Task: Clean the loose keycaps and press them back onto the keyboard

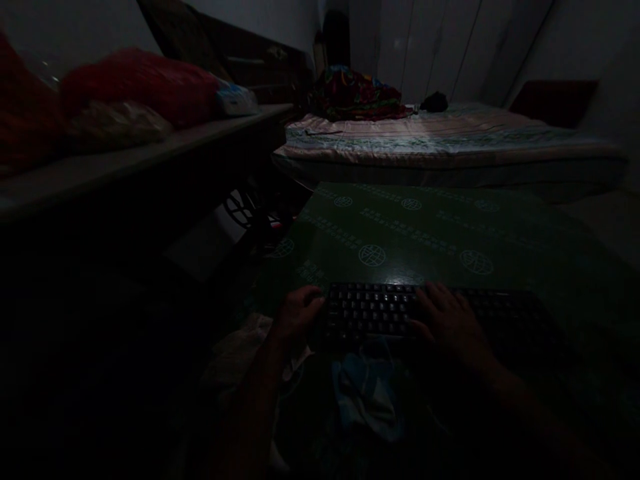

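Observation:
A black keyboard (370,310) lies flat on a green tabletop (425,230) printed with pale globe emblems and lettering. At its left end my left hand (300,312) is closed, with thumb and curled fingers against the keyboard's edge. My right hand (447,320) rests across the keys right of the middle, palm down and fingers stretched out. A crumpled blue and white cloth (370,393) lies in front of the keyboard. Another pale cloth (245,343) is bunched beside my left forearm. Dim light hides much of the keyboard's right end.
On the left stands a long shelf-like table (200,137) bearing a red plastic bag (145,80) and other packages. A wheel-shaped metal part (240,208) shows beneath it. Beyond the green table is a bed (435,143) with a dark patterned blanket (355,93).

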Action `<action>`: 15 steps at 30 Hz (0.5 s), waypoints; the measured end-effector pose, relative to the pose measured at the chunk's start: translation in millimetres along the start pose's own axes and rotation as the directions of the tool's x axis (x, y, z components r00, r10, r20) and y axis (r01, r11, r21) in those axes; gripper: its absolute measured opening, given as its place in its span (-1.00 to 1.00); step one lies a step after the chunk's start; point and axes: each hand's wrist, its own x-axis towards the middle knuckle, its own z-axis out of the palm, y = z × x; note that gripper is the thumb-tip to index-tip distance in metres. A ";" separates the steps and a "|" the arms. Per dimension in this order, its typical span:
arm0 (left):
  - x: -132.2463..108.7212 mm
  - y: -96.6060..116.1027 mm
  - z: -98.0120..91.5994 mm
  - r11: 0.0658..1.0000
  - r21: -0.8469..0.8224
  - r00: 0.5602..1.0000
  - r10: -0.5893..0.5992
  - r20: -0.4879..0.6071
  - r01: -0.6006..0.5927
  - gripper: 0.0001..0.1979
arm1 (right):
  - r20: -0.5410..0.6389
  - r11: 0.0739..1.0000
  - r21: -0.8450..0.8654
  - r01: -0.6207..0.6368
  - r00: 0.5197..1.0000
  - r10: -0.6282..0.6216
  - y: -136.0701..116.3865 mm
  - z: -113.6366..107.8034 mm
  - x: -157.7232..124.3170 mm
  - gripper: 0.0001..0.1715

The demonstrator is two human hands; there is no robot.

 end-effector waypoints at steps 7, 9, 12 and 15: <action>-1.6 0.0 1.6 1.000 0.015 1.000 0.007 0.008 -0.007 -0.71 | 0.080 0.990 0.112 0.081 0.993 -0.090 -40.6 3.1 11.6 -0.33; -2.2 0.9 2.1 1.000 0.024 1.000 0.003 0.013 -0.004 -0.71 | 0.079 0.989 0.132 0.070 0.994 -0.081 -48.4 0.8 14.5 -0.31; -2.7 2.7 1.9 1.000 0.030 1.000 0.001 0.012 -0.002 -0.68 | 0.099 0.974 0.198 0.110 0.986 -0.131 -62.9 -4.0 22.4 -0.29; -2.6 6.2 -0.1 1.000 0.024 1.000 0.007 0.017 -0.008 -0.65 | 0.147 0.962 0.243 0.121 0.976 -0.160 -78.1 -8.6 30.4 -0.25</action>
